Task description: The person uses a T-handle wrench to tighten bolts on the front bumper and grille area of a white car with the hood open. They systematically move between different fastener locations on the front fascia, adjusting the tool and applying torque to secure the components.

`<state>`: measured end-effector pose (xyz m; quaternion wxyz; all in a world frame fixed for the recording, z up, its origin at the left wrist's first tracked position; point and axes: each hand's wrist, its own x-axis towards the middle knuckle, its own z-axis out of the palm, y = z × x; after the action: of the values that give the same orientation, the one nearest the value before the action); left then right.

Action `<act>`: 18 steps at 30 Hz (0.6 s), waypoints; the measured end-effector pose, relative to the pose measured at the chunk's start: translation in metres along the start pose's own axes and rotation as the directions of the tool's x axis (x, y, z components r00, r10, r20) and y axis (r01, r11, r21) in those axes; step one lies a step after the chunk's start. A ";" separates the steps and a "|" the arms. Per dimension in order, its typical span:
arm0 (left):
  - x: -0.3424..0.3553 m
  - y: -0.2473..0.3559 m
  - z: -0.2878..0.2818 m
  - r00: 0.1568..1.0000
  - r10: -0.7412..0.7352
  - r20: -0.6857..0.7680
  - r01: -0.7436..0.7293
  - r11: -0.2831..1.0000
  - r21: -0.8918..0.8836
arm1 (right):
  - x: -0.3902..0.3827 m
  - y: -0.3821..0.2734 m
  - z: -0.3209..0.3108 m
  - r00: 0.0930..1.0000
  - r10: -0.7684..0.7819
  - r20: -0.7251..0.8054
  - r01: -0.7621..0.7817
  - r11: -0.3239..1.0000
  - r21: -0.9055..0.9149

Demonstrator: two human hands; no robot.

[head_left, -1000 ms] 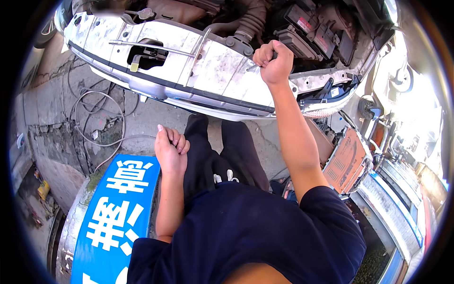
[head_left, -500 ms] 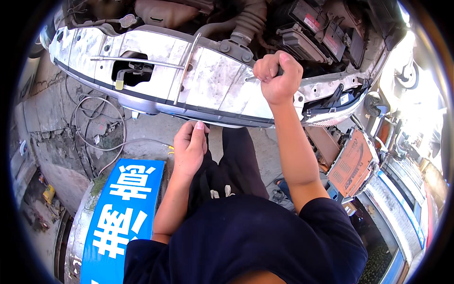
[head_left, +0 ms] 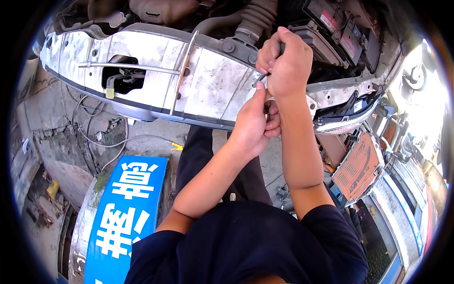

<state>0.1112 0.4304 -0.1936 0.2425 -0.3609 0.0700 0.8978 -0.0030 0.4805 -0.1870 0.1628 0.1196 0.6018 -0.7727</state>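
Observation:
My right hand (head_left: 289,64) is closed in a fist around a dark-handled tool (head_left: 262,79) with a thin shaft, perhaps a screwdriver. Its shaft points down-left toward the white front crossmember (head_left: 208,75) of a car; its tip is hard to make out. Just below, my left hand (head_left: 255,120) is closed, with the thumb up near the shaft and fingers curled in front of the crossmember's right part. Whatever small thing lies in those fingers is too hidden to name. A chrome T-handle wrench (head_left: 137,67) rests on the crossmember, left of both hands.
Behind the crossmember sit a ribbed air hose (head_left: 257,21) and a battery (head_left: 352,42). A headlight (head_left: 350,118) is at the right end. Below left, an air hose (head_left: 142,137) with a yellow end lies near a blue sign (head_left: 125,208). An orange carton (head_left: 359,165) stands right.
My left hand has moved up and right, from in front of my legs to just below my right hand. My right hand keeps its grip on the tool and appears slightly shifted.

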 end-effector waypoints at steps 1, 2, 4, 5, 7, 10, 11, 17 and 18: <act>-0.001 0.001 0.001 0.998 0.053 -0.022 -0.052 0.998 0.024 | 0.001 0.000 0.001 0.998 -0.001 0.057 0.000 1.000 0.005; -0.004 0.004 0.001 0.994 0.043 -0.097 -0.028 0.989 0.146 | -0.001 0.001 0.002 1.000 0.014 -0.017 -0.014 1.000 0.013; -0.015 0.015 -0.001 0.985 0.091 -0.144 -0.026 0.916 0.401 | -0.001 0.000 0.002 0.999 0.015 -0.033 -0.013 0.998 0.057; -0.023 0.024 -0.005 0.957 0.285 -0.055 -0.158 0.672 0.723 | -0.001 -0.001 0.000 0.997 0.024 -0.068 -0.019 0.996 0.082; -0.032 0.052 -0.013 0.665 0.602 0.443 -0.378 -0.240 0.894 | 0.001 -0.002 -0.004 0.999 0.053 -0.008 -0.052 0.996 0.074; -0.035 0.091 -0.016 0.718 0.523 0.460 -0.243 -0.430 0.869 | 0.000 -0.001 -0.008 0.998 0.057 0.007 -0.057 0.996 0.063; -0.035 0.094 -0.014 0.726 0.522 0.447 -0.321 -0.317 0.892 | -0.001 0.000 -0.009 0.999 0.042 0.008 -0.043 0.996 0.082; -0.014 0.071 -0.002 0.806 0.414 0.424 -0.510 0.122 0.851 | -0.017 0.004 -0.013 0.994 -0.108 -0.027 0.110 0.988 0.113; -0.010 0.066 -0.002 0.805 0.391 0.447 -0.496 0.030 0.868 | -0.020 0.005 -0.012 0.988 -0.143 -0.057 0.151 0.976 0.155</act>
<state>0.0867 0.3688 -0.1920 0.1239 -0.0479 0.7117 0.6899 0.0171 0.4937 -0.1866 0.0816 0.1047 0.5492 -0.8251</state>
